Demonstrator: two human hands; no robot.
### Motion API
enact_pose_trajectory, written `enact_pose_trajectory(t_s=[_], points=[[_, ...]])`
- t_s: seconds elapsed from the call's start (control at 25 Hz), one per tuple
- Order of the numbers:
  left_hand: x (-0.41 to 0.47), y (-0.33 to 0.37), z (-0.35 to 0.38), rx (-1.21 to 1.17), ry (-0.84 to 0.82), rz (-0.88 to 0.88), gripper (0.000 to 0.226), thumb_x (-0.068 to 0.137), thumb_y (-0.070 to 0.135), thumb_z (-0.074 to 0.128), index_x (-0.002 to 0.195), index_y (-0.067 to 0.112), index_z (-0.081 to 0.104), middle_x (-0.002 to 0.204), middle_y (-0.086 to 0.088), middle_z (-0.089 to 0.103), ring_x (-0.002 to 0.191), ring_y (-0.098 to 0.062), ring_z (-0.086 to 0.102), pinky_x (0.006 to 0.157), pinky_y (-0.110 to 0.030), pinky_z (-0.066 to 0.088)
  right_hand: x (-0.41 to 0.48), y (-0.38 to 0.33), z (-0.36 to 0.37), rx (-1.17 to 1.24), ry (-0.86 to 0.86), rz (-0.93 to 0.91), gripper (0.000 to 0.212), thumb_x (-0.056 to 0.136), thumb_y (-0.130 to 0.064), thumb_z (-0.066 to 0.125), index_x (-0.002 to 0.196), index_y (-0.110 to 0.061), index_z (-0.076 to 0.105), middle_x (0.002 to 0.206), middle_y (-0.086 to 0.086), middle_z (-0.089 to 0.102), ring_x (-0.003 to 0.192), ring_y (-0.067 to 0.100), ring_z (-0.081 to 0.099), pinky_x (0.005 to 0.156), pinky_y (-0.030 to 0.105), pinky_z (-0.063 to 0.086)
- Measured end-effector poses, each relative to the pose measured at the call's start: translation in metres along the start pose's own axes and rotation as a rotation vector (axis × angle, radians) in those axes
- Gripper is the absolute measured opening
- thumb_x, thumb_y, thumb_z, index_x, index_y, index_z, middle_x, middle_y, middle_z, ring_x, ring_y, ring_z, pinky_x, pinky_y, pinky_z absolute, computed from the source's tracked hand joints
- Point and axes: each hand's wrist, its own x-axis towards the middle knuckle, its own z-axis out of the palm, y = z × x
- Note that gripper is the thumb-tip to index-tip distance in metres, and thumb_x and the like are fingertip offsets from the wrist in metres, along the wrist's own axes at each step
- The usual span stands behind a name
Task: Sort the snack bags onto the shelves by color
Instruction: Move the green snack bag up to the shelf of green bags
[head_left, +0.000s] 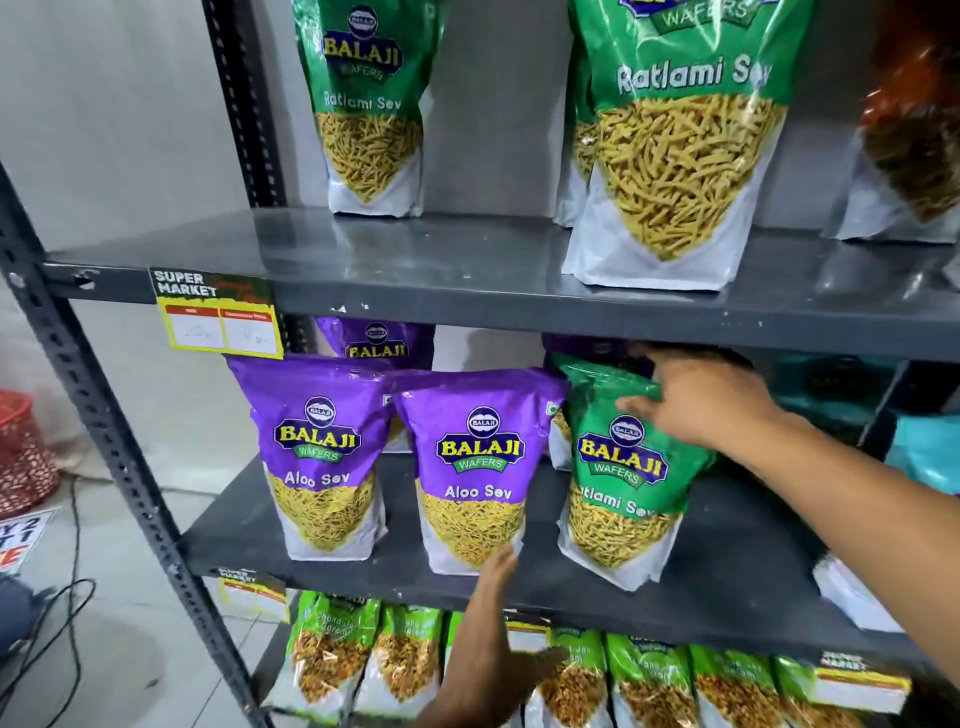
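The right hand (696, 400) grasps the top of a green Ratlami Sev bag (623, 478), which stands on the middle shelf (727, 587) just to the right of two purple Aloo Sev bags (472, 467). The left hand (491, 618) is raised before the shelf edge, its fingers (501, 564) released and straight, with the tips near the bottom of one purple bag. On the upper shelf (467, 280) stand more green Ratlami Sev bags (675, 140).
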Motion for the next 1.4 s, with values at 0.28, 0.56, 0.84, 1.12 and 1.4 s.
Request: enact_pose_trajectory(t_s=[0.28,0.56,0.84,1.12,1.4], points=[[0.092,0.047,0.04,-0.23,-0.387,-0.347,0.141,0.06,0.013,0.092,0.15,0.009,-0.017,0.154,0.01,0.01,0.136,0.0,0.01,0.101,-0.008,0.013,0.01,0.048,0.034,0.576,-0.068,0.224,0.041,0.072,-0.028,0.077,0.109,-0.013,0.068,0.107,0.01,0.071,0.092,0.025,0.066,0.076,0.024,0.046],[0.133,0.022,0.069,-0.308,-0.384,-0.326,0.111,0.043,-0.003,0.094,0.133,0.018,0.032,0.122,-0.004,0.06,0.115,-0.021,0.058,0.099,-0.03,0.047,0.019,0.056,0.044,0.635,0.049,0.281,0.024,0.079,-0.024,0.069,0.101,-0.013,0.07,0.094,0.006,0.071,0.08,0.024,0.065,0.071,0.025,0.046],[0.092,0.036,0.074,-0.282,-0.271,-0.342,0.084,0.028,0.037,0.098,0.098,0.037,0.052,0.11,0.003,0.07,0.102,-0.013,0.068,0.092,-0.041,0.057,0.002,0.063,0.032,0.518,0.149,0.278,0.023,0.085,-0.025,0.062,0.104,-0.014,0.069,0.106,0.01,0.073,0.085,0.022,0.064,0.071,0.021,0.038],[0.001,0.082,0.04,-0.192,-0.147,-0.32,0.096,0.023,0.066,0.091,0.108,0.041,0.056,0.108,0.005,0.066,0.102,-0.017,0.066,0.088,-0.038,0.058,-0.051,0.051,0.008,0.52,0.257,0.161,0.03,0.081,-0.027,0.066,0.107,-0.01,0.07,0.113,0.014,0.071,0.106,0.03,0.064,0.089,0.029,0.044],[-0.067,0.155,-0.032,-0.212,0.015,-0.262,0.084,0.025,0.063,0.09,0.095,0.049,0.045,0.112,0.01,0.06,0.104,-0.01,0.058,0.095,-0.031,0.047,-0.107,0.019,-0.064,0.531,0.326,-0.036,0.033,0.081,-0.028,0.067,0.11,-0.012,0.068,0.116,0.014,0.069,0.105,0.028,0.063,0.085,0.027,0.042]])
